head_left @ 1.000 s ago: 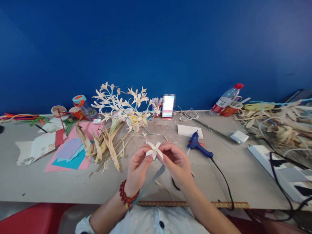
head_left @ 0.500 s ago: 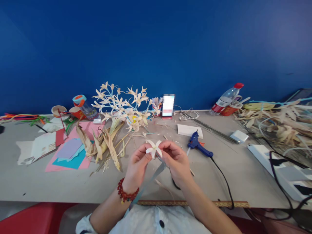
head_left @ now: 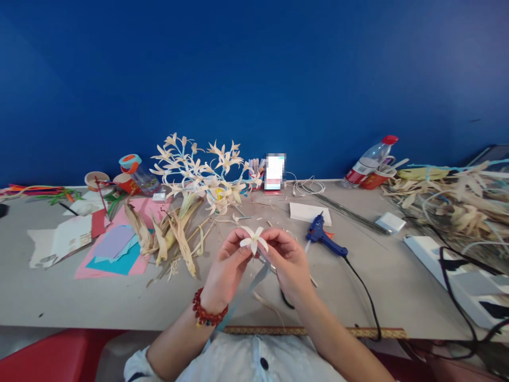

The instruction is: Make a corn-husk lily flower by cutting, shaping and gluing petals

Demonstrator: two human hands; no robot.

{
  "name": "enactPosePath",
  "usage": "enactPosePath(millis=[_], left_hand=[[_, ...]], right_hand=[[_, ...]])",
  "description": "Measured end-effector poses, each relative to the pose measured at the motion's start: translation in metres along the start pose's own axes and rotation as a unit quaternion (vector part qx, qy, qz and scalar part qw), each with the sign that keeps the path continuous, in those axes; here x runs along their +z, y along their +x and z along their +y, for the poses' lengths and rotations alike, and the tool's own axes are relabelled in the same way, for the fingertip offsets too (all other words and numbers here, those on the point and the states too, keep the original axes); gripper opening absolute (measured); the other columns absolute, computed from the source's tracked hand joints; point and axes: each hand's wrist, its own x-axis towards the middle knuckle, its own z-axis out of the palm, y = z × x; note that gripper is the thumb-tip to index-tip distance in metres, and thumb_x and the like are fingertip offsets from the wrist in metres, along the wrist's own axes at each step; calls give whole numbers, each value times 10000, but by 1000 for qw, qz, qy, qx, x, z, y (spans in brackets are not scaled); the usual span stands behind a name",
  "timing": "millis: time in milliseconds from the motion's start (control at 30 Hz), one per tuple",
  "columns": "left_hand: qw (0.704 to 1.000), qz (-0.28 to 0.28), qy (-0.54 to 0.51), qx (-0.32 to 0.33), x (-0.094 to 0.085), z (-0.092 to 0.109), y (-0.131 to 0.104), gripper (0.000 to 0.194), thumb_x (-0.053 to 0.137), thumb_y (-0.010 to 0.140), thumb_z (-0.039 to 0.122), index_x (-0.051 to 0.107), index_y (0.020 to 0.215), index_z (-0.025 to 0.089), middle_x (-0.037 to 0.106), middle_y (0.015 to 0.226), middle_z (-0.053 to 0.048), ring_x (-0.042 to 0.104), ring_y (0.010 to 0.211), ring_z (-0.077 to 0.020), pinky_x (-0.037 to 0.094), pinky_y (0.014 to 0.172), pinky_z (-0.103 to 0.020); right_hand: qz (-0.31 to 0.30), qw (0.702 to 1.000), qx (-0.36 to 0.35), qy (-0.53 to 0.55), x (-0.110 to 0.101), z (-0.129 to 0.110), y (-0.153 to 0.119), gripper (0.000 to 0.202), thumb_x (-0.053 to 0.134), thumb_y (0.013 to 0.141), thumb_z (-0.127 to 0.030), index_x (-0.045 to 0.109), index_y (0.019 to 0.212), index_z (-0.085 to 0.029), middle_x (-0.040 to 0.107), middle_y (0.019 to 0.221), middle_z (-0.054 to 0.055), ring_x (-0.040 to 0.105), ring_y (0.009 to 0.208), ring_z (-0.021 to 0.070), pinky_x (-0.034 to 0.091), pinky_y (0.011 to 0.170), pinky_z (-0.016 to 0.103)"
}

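Observation:
A cream corn-husk flower (head_left: 254, 241) with several narrow petals faces up between my two hands, above the middle of the table. My left hand (head_left: 229, 265), with a red bead bracelet at the wrist, is closed with thumb and fingers pinched at the flower's base. On the other side, my right hand (head_left: 289, 265) is closed too, its thumb and fingertips gripping a pale blue tape (head_left: 260, 277) just under the petals. The tape trails down towards my left forearm. My fingers hide the flower's stem.
Behind my hands stands a bunch of finished husk flowers (head_left: 222, 164). Dry husks (head_left: 175, 233) and coloured paper (head_left: 115, 249) lie to the left. A blue glue gun (head_left: 324, 236), power strip (head_left: 449, 281) and tilted bottle (head_left: 369, 162) are on the right.
The flower has turned and tipped slightly between my fingers, its petals now pointing in different directions. Both hands stay in nearly the same place.

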Motion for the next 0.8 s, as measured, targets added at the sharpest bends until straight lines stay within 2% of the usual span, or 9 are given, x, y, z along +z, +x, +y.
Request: enactPosePath(millis=[233,500,800], left_hand=[[998,4,-60,3,2,-6,0,81,737,790,174,656,796,172,648,755,17,575,724,-90,448,729,-195],[998,-6,-61,-20,-2,-3,3,47,741,777,162,697,794,167,673,777,4,582,731,-98,452,720,-207],[997,-9,-61,-43,2,2,3,66,717,778,168,657,750,163,622,758,12,537,698,-98,431,699,-222]], right_hand=[[7,1000,-8,0,-1,1,1,76,769,787,-268,705,795,-227,666,751,-15,580,679,119,475,651,207],[-35,998,53,19,-8,-1,5,111,777,779,-284,703,811,-208,663,730,-11,616,649,125,499,640,226],[-30,999,25,35,-4,2,3,82,776,775,-255,706,777,-213,666,696,-23,607,612,109,505,619,211]])
